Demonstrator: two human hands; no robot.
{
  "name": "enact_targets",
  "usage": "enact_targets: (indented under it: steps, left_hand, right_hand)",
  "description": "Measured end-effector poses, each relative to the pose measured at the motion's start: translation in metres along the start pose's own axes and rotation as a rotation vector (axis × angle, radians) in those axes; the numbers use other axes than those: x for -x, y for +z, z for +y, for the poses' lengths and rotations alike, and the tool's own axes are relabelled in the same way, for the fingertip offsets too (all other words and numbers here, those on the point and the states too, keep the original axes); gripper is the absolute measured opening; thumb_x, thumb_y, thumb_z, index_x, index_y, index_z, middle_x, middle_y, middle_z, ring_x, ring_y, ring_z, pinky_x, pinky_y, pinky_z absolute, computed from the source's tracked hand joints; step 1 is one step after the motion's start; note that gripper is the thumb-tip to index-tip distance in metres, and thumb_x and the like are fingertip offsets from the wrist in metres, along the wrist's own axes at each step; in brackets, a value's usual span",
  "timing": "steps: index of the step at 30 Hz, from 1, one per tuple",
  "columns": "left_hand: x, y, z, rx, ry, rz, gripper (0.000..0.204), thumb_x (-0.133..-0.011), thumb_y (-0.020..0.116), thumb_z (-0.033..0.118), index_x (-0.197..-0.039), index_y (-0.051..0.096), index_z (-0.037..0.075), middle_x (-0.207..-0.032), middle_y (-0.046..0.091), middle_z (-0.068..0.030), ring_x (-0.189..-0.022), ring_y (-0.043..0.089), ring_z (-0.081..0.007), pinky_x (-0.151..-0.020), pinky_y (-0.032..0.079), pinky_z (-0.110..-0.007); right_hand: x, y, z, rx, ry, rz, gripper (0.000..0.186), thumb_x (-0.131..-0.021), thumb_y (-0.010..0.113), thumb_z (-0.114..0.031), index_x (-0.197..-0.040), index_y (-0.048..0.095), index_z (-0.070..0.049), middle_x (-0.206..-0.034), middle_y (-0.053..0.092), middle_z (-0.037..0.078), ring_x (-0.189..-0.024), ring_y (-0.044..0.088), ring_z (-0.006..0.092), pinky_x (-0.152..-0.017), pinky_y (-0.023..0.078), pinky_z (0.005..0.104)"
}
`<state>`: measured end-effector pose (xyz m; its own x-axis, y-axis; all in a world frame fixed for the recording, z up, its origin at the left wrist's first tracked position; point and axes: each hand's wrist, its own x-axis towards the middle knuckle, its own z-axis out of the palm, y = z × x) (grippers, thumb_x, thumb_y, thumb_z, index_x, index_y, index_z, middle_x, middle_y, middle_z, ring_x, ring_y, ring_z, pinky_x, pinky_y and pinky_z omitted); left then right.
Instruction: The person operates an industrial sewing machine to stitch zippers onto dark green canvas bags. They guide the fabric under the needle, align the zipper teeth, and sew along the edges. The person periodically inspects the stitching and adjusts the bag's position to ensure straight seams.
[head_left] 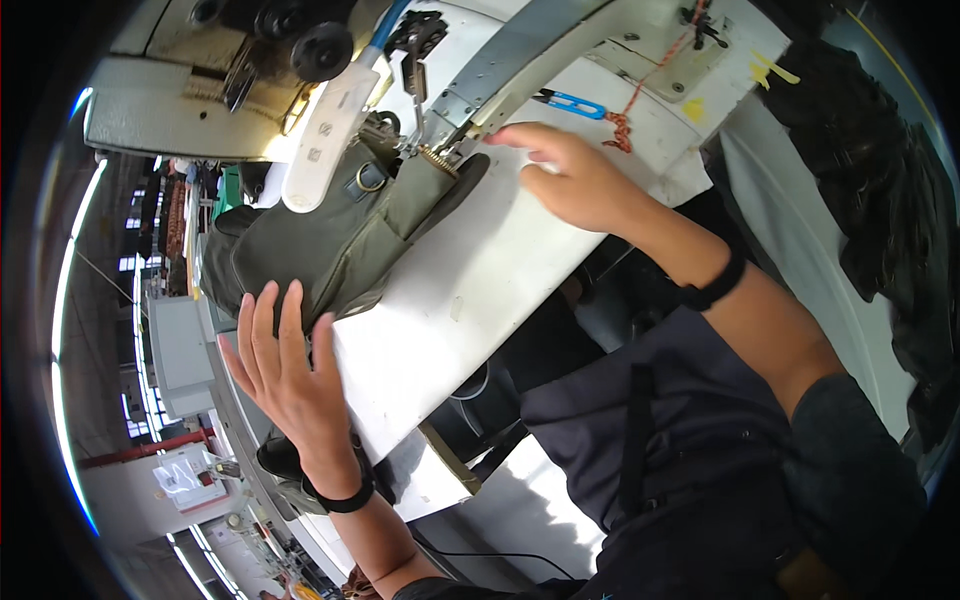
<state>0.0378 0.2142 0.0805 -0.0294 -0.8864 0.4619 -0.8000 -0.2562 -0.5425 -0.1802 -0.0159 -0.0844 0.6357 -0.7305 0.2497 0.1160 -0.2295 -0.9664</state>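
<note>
An olive-green fabric bag [290, 240] with a metal ring on a tab lies at the sewing machine [430, 60], its far end under the presser foot and needle area. My left hand [290, 385] is open, fingers spread, with the fingertips at the bag's near left edge. My right hand [580, 185] is open beside the needle area, its index finger stretched toward the machine and touching or nearly touching it. Nothing shows in its grasp, though some of its fingers are hidden. A black band circles each wrist.
Blue-handled snips [572, 104] lie beyond my right hand, near an orange cord [620, 130]. The white tabletop [440, 310] has its edge close to my body. A white oblong machine part [325, 140] juts over the bag. Dark material [850, 180] lies at the far right.
</note>
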Motion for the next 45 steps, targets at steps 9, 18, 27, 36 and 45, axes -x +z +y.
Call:
enact_targets:
  steps: [9,18,27,36,45]
  left_hand:
    - [-0.080,-0.033,-0.043,0.189,0.207,0.148,0.014,-0.092,0.078,0.009,-0.106,0.077,0.009,-0.107,0.077,-0.0052,-0.110,0.073,-0.0247,-0.115,0.046,-0.046]
    - [-0.116,0.020,-0.052,0.893,-0.092,-0.734,0.036,-0.104,0.060,0.017,-0.131,0.067,-0.006,-0.120,0.075,-0.0151,-0.113,0.069,-0.0193,-0.099,0.052,-0.033]
    - [-0.095,0.064,0.055,1.563,-0.509,-0.584,0.027,-0.102,0.069,0.023,-0.116,0.075,0.001,-0.111,0.076,-0.0050,-0.103,0.067,-0.0126,-0.095,0.051,-0.028]
    - [-0.103,0.060,0.058,1.703,-0.613,-0.608,0.024,-0.098,0.076,0.020,-0.114,0.074,0.002,-0.109,0.073,-0.0010,-0.102,0.064,-0.0093,-0.096,0.049,-0.026]
    - [-0.109,0.071,0.049,1.769,-0.595,-0.666,0.023,-0.099,0.075,0.019,-0.115,0.073,0.003,-0.107,0.073,-0.0002,-0.099,0.065,-0.0088,-0.094,0.050,-0.026]
  right_hand:
    - [-0.013,0.025,-0.010,-0.100,0.119,-0.569,0.048,-0.091,0.059,-0.004,-0.138,0.062,-0.002,-0.120,0.073,0.011,-0.114,0.068,0.0188,-0.102,0.050,0.0299]
    - [0.014,0.022,-0.084,-0.986,0.489,-0.289,0.044,-0.107,0.062,-0.038,-0.125,0.069,0.001,-0.105,0.071,0.005,-0.091,0.063,0.0108,-0.084,0.049,0.0265]
    - [0.033,0.020,-0.075,-0.365,0.301,-0.041,0.032,-0.106,0.066,-0.028,-0.091,0.074,-0.001,-0.073,0.055,-0.009,-0.068,0.044,0.0022,-0.060,0.034,0.0254]
    - [0.037,0.030,-0.080,-0.307,0.208,0.094,0.037,-0.101,0.071,-0.018,-0.072,0.055,-0.003,-0.068,0.038,-0.009,-0.066,0.031,0.0029,-0.058,0.024,0.0282]
    - [0.029,0.034,-0.084,-0.255,0.175,0.138,0.039,-0.100,0.072,-0.014,-0.070,0.048,-0.005,-0.068,0.035,-0.010,-0.066,0.028,0.0035,-0.058,0.022,0.0297]
